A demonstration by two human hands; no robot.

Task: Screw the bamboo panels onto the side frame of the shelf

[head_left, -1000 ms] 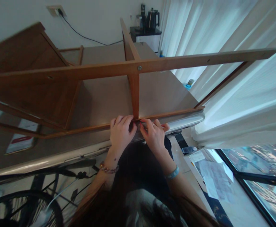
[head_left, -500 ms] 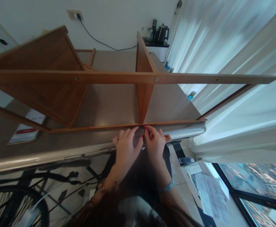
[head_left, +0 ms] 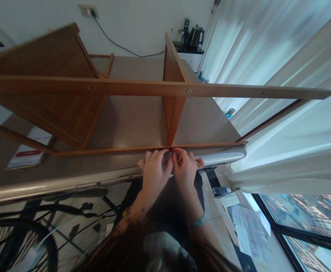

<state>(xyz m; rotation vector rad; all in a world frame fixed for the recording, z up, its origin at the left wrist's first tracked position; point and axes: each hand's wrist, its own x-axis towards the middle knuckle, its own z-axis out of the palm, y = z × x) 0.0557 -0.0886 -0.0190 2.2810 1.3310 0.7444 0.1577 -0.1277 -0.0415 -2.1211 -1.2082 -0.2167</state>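
Observation:
A wooden shelf frame (head_left: pixel 142 87) lies on its side on a brown table (head_left: pixel 137 121). Its lower rail (head_left: pixel 120 150) runs along the table's near edge, where an upright wooden panel (head_left: pixel 173 117) meets it. Both of my hands are at that joint. My left hand (head_left: pixel 155 168) is closed, with thumb and fingertips bent in close to the rail. Beside it my right hand (head_left: pixel 184 166) pinches thumb against fingers at the same spot. Whatever sits between the fingertips is too small or hidden to make out. A metal fastener (head_left: pixel 189 91) shows in the upper rail above the panel.
A larger slanted wooden panel (head_left: pixel 54 83) fills the frame's left part, with a booklet (head_left: pixel 29 153) near it. A bicycle wheel (head_left: pixel 54 241) stands below left. White curtains (head_left: pixel 281 132) hang at the right. A black kettle (head_left: pixel 196 37) stands at the back.
The view has shifted slightly, so the frame's upper rail sits a little higher. Both hands stay at the same joint, and the fingertips have moved only slightly.

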